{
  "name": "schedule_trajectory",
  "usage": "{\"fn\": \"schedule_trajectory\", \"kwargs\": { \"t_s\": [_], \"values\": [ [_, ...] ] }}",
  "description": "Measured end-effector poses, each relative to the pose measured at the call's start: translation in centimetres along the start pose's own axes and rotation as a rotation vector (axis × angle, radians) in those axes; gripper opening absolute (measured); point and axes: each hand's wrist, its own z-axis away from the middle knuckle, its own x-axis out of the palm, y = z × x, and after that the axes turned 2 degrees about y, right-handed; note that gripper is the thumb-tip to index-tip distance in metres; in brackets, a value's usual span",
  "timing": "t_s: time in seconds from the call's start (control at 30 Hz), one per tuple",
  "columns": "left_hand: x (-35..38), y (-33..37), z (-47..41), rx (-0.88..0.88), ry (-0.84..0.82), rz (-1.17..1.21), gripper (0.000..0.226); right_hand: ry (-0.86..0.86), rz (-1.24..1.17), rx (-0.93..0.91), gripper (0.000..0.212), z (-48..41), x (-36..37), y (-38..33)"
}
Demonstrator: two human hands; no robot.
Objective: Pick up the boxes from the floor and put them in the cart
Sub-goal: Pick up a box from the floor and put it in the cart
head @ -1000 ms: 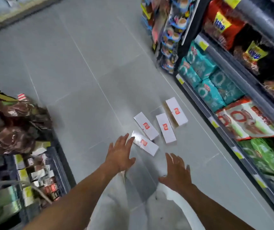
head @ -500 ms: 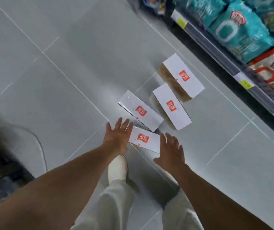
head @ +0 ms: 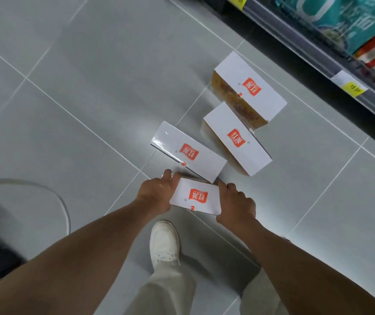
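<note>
Boxes, four alike, white rectangular cardboard with a red logo on top, lie clustered on a grey tiled floor [head: 91,87]. The nearest box [head: 195,196] sits just below the middle of the view and is held at both short ends: the left hand [head: 157,194] has its fingers curled round the end at 9 o'clock, and the right hand [head: 236,205] has its fingers curled over the end at 3 o'clock. Half a second ago both hands lay flat with straight fingers, the left against that box and the right just beside it; now they grip it. Whether it has left the floor cannot be told. At 12 o'clock from it, touching its far edge, lies the second box [head: 188,153]. The third box [head: 236,138] is at 1 o'clock, and the fourth box [head: 250,87] is beyond that, its brown side showing. All three lie as they did before, though they look larger because the camera has come lower. A white shoe [head: 165,242] stands at 6 o'clock from the held box. A shop shelf [head: 318,53] with teal bags [head: 341,19] and a yellow price tag [head: 353,87] runs across the 2 o'clock corner.
</note>
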Motion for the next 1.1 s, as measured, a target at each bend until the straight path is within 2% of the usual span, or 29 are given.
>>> {"fn": "schedule_trajectory", "kwargs": {
  "t_s": [0.17,0.5,0.7,0.83,0.93,1.03,1.1],
  "values": [
    [-4.7,-0.2,3.7,0.018,-0.036,0.060,0.103,-0.051,0.033,-0.035,0.095,3.8,-5.2,0.3],
    [-20.5,1.1,15.5,0.025,0.019,0.025,0.101,-0.036,-0.010,-0.081,0.092,15.6,-20.1,0.9],
    [-29.8,2.7,22.8,0.059,0.093,0.219,0.094,-0.014,-0.149,-0.131,0.096,23.8,-30.2,3.7],
    [-36.5,4.6,29.1,0.092,0.194,0.453,0.089,0.049,-0.313,-0.225,0.102,31.4,-39.0,7.5],
    [-41.1,6.0,33.7,0.113,0.316,0.554,0.089,0.151,-0.318,-0.310,0.106,36.9,-44.7,9.8],
    [-45.9,7.5,39.2,0.193,0.459,0.648,0.088,0.279,-0.316,-0.326,0.110,43.6,-49.3,11.5],
    [-47.9,7.6,41.8,0.241,0.513,0.695,0.086,0.322,-0.396,-0.320,0.115,46.6,-50.9,11.9]
  ]
}}
